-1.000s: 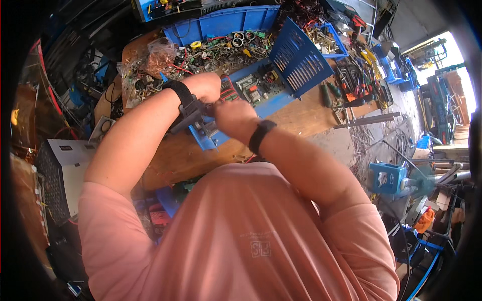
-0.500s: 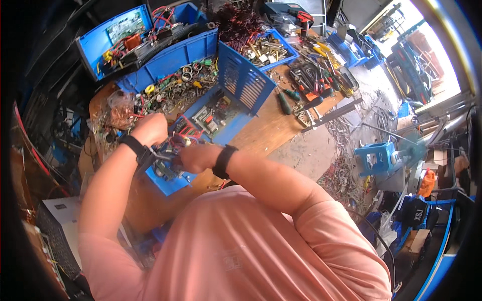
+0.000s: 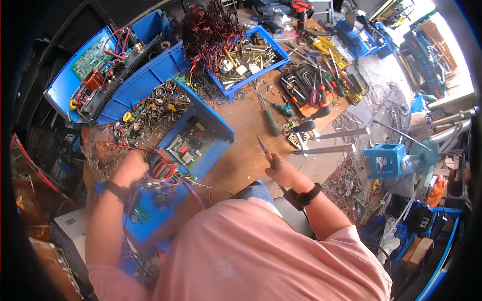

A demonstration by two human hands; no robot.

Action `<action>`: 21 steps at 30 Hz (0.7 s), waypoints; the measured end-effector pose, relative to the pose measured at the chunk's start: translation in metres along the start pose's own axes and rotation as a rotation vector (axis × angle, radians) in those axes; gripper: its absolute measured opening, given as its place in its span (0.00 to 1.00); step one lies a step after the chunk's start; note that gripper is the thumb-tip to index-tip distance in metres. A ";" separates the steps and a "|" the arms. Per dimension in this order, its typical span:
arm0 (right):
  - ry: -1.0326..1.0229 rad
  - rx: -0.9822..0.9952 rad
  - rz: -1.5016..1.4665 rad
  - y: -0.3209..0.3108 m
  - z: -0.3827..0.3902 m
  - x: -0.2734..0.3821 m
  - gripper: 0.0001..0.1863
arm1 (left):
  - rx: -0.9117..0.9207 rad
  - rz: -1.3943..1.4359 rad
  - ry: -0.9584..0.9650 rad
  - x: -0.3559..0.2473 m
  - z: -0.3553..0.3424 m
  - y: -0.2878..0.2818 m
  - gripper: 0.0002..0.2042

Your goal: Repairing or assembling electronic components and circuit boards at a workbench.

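Observation:
My left hand (image 3: 131,168) is closed at the left edge of a bundle of red and dark wires (image 3: 164,169); what its fingers grip is hidden. The bundle lies between two parts of an opened blue metal case. Farther off, the case's upright panel (image 3: 208,110) stands beside a circuit board (image 3: 188,145). Nearer me is a blue plate (image 3: 150,228) with a small green board (image 3: 141,214). My right hand (image 3: 287,175) is wrapped round a slim pointed tool (image 3: 263,146), its tip aimed away from me, apart from the case. Its exact kind does not show.
Behind the case lie loose small parts (image 3: 163,98) and a blue bin (image 3: 173,62). A blue tray of metal fittings (image 3: 228,90) stands at the back. Screwdrivers (image 3: 271,120) and hex keys (image 3: 304,83) lie to the right. A blue stool (image 3: 384,160) stands farther right.
My right hand has moved away from the wires to the right, with the pointed tool in it. My left hand is lower and nearer me. The wire bundle and the small green board show more fully.

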State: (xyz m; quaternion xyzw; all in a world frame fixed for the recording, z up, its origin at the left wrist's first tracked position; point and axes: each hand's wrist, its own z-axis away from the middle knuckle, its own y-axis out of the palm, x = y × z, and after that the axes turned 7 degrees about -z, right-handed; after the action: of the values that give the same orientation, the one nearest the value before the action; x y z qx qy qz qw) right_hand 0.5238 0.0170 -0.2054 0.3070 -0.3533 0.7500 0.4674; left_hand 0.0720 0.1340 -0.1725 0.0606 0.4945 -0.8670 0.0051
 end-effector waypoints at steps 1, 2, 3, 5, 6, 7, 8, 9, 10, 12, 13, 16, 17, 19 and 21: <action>-0.036 -0.047 0.109 -0.004 -0.019 -0.014 0.21 | -0.002 -0.003 0.010 -0.004 -0.003 0.003 0.12; -0.076 -0.090 0.217 -0.007 -0.036 -0.028 0.24 | 0.037 -0.028 -0.052 -0.007 -0.004 0.005 0.12; -0.075 -0.144 0.243 -0.007 -0.052 -0.040 0.22 | 0.101 0.034 -0.039 -0.012 -0.003 0.007 0.13; -0.116 -0.246 0.306 0.003 -0.083 -0.055 0.19 | 0.291 0.096 -0.178 -0.023 0.001 0.006 0.14; -0.219 -0.293 0.218 0.005 -0.094 -0.061 0.21 | 0.230 0.124 -0.238 -0.032 0.008 0.007 0.15; -0.204 -0.286 0.223 0.007 -0.103 -0.065 0.25 | 0.187 0.067 -0.226 -0.041 0.015 0.006 0.15; -0.189 -0.287 0.231 0.009 -0.113 -0.067 0.30 | 0.150 0.017 -0.229 -0.052 0.020 0.003 0.15; -0.176 -0.290 0.241 0.010 -0.121 -0.068 0.35 | 0.127 -0.042 -0.250 -0.064 0.025 0.001 0.15; -0.279 -0.336 0.225 0.012 -0.120 -0.069 0.35 | 0.062 -0.020 -0.291 -0.075 0.035 -0.004 0.15; -0.555 -0.366 0.266 0.008 -0.116 -0.069 0.34 | -0.013 0.025 -0.308 -0.098 0.051 -0.011 0.15; -0.676 -0.389 0.288 0.004 -0.111 -0.068 0.33 | -0.073 0.042 -0.302 -0.107 0.058 -0.015 0.14; -0.376 -0.006 0.055 -0.015 -0.093 -0.066 0.22 | -0.171 0.209 -0.312 -0.127 0.077 -0.019 0.13; -0.146 0.181 -0.033 -0.024 -0.086 -0.066 0.20 | -0.185 0.298 -0.327 -0.131 0.081 -0.018 0.12; -0.162 0.250 -0.016 -0.035 -0.076 -0.067 0.18 | -0.134 0.409 -0.355 -0.140 0.091 -0.013 0.12; -0.185 0.273 0.024 -0.040 -0.068 -0.069 0.18 | 0.013 0.389 -0.265 -0.145 0.096 -0.007 0.12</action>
State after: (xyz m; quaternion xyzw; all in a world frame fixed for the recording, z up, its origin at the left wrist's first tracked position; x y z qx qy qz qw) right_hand 0.5777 0.0517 -0.2883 0.4313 -0.2934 0.7650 0.3777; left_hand 0.2060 0.0476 -0.1021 0.0403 0.4632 -0.8532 0.2364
